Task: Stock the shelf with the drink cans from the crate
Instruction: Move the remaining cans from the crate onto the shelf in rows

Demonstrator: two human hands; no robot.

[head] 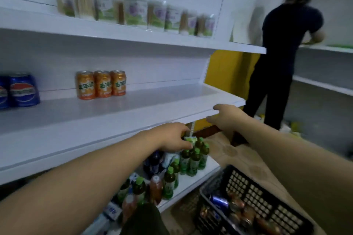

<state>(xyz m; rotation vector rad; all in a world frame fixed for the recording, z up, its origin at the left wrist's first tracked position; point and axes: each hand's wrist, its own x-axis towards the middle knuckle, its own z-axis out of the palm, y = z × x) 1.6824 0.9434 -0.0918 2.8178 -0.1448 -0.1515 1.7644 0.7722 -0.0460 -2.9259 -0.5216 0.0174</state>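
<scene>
Three orange drink cans [101,84] stand in a row on the white middle shelf [133,108], with two blue cola cans [21,90] at its far left. The black plastic crate [254,185] sits at the lower right and holds a blue can [219,200] and several orange-red cans [242,213]. My left hand [172,135] reaches under the middle shelf, and its fingers and thumb curl round the top of a green bottle [191,140]. My right hand [223,118] is empty, with its fingers stretched out just below the shelf's front edge.
Several green tea bottles [193,160] and other bottles crowd the bottom shelf. Blurred cartons [133,11] line the top shelf. A person in dark clothes [282,53] stands at the right, working at another shelf unit. A yellow wall shows behind.
</scene>
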